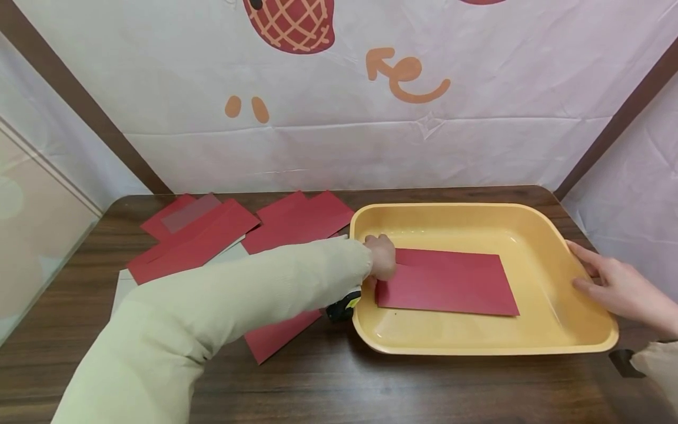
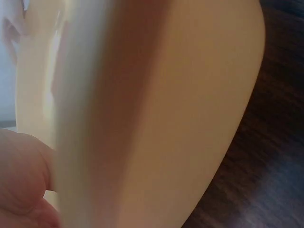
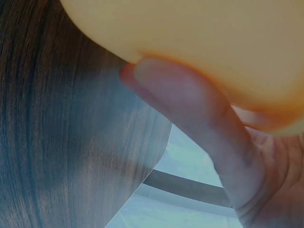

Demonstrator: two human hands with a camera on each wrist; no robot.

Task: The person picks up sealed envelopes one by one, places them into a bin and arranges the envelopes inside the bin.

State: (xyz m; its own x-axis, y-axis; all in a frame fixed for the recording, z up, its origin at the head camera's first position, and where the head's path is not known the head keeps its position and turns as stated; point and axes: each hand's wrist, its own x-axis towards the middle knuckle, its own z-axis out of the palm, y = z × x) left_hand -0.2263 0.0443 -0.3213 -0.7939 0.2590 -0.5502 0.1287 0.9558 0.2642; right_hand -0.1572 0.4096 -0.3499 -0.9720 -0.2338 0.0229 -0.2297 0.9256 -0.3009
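A yellow plastic tray [image 1: 439, 338] stands on the table, and a red envelope [image 1: 450, 282] lies flat inside it. My left hand [image 1: 380, 257] reaches over the tray's left rim, its fingers curled at the envelope's left end. The fingertips are hidden under the knuckles. At the opposite end, my right hand [image 1: 614, 285] holds the tray's right rim. The right wrist view shows its thumb [image 3: 175, 90] pressed along the yellow wall. In the left wrist view the tray's outer side [image 2: 190, 104] fills the middle, with part of the left hand [image 2: 23, 180] at the lower left.
Left of the tray, several red envelopes [image 1: 196, 241] overlap in a loose spread, with pale paper [image 1: 123, 288] under some. Another red envelope [image 1: 283, 335] lies partly beneath my left forearm. A printed white curtain [image 1: 339, 153] hangs along the table's back edge.
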